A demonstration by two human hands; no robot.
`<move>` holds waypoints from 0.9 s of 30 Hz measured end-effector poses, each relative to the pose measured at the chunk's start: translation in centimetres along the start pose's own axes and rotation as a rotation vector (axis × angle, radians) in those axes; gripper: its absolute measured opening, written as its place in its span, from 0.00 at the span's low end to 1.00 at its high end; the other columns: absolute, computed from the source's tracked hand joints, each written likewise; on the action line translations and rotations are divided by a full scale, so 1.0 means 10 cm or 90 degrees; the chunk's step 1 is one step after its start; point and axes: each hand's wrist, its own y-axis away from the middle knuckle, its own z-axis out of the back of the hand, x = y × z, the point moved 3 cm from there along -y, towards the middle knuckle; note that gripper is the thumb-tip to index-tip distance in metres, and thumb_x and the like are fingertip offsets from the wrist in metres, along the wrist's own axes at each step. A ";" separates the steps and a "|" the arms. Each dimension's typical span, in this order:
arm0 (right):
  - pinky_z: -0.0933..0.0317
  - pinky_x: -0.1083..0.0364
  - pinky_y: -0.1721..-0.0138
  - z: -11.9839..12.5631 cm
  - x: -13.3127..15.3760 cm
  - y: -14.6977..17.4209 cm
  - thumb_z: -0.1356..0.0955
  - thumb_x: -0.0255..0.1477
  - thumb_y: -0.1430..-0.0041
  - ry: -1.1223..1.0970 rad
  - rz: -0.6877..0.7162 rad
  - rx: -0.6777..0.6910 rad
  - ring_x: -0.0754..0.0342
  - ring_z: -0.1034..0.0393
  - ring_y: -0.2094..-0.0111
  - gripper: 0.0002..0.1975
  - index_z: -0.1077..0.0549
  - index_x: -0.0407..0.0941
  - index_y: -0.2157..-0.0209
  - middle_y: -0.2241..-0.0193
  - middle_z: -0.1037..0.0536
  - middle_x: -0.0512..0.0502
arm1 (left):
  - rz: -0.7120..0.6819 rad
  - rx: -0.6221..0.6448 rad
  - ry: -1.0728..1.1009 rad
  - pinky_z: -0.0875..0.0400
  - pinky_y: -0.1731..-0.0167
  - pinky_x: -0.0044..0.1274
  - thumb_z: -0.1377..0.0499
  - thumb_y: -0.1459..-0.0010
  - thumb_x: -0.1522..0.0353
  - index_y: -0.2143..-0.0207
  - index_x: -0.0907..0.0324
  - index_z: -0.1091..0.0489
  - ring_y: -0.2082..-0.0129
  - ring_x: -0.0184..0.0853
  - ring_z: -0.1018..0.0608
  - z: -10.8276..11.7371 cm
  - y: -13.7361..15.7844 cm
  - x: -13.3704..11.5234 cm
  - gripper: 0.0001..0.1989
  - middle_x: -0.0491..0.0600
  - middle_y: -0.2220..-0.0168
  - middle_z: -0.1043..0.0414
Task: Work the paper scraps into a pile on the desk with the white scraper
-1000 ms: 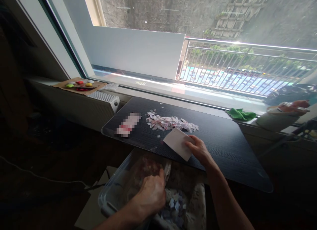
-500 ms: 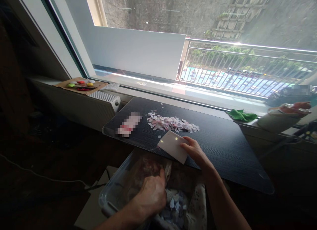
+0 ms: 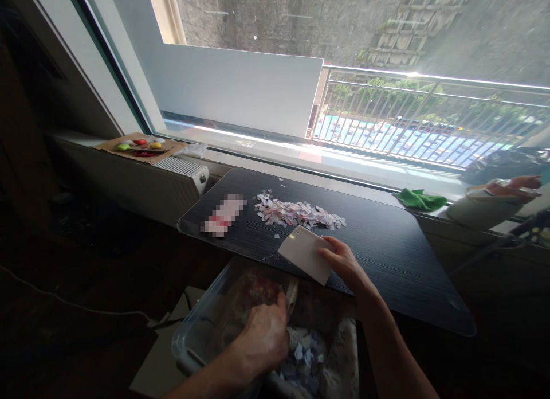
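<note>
My right hand [image 3: 344, 261] grips a white flat scraper [image 3: 303, 253], thumb on top, tilted over the near edge of the dark table [image 3: 378, 255]. Just beyond the scraper lies a long heap of small paper scraps [image 3: 296, 211], white with some pink. Below the table edge, my left hand [image 3: 264, 333] is closed, index finger pointing forward, over a clear plastic bin [image 3: 189, 324]. Whatever its fingers grip is hidden; a pale bag-like edge [image 3: 293, 293] is beside the fingertip. More paper scraps [image 3: 305, 353] lie in the bag-like container to its right.
A blurred white and red item [image 3: 223, 215] lies at the table's left. Along the window sill are a green cloth [image 3: 419, 200], a pale container [image 3: 485, 207] and cardboard [image 3: 129, 149] with colourful pieces. A radiator [image 3: 183, 172] stands left, and a cable [image 3: 86, 307] runs below it.
My right hand has shifted slightly right with the scraper, drawing it a little away from the table's left side. My left hand stays in nearly the same place.
</note>
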 end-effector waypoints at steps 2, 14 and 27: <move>0.40 0.59 0.75 0.00 -0.01 0.01 0.35 0.30 0.58 0.025 0.004 -0.010 0.56 0.34 0.76 0.16 0.29 0.42 0.63 0.76 0.26 0.51 | -0.001 -0.007 0.002 0.31 0.60 0.35 0.52 0.51 0.73 0.41 0.76 0.52 0.61 0.48 0.24 -0.01 -0.01 0.01 0.34 0.65 0.64 0.26; 0.39 0.57 0.73 -0.03 0.00 -0.12 0.34 0.34 0.59 -0.023 0.056 -0.076 0.55 0.33 0.73 0.19 0.28 0.42 0.63 0.74 0.26 0.50 | 0.004 -0.004 -0.013 0.31 0.59 0.36 0.51 0.51 0.73 0.40 0.75 0.52 0.60 0.48 0.24 0.00 0.00 0.00 0.34 0.64 0.62 0.26; 0.39 0.59 0.74 -0.22 0.10 -0.15 0.35 0.30 0.58 0.038 0.063 0.079 0.56 0.33 0.73 0.17 0.28 0.42 0.62 0.73 0.26 0.49 | 0.008 -0.012 0.025 0.30 0.61 0.38 0.50 0.54 0.73 0.42 0.76 0.50 0.61 0.51 0.24 -0.02 -0.02 0.01 0.34 0.64 0.63 0.26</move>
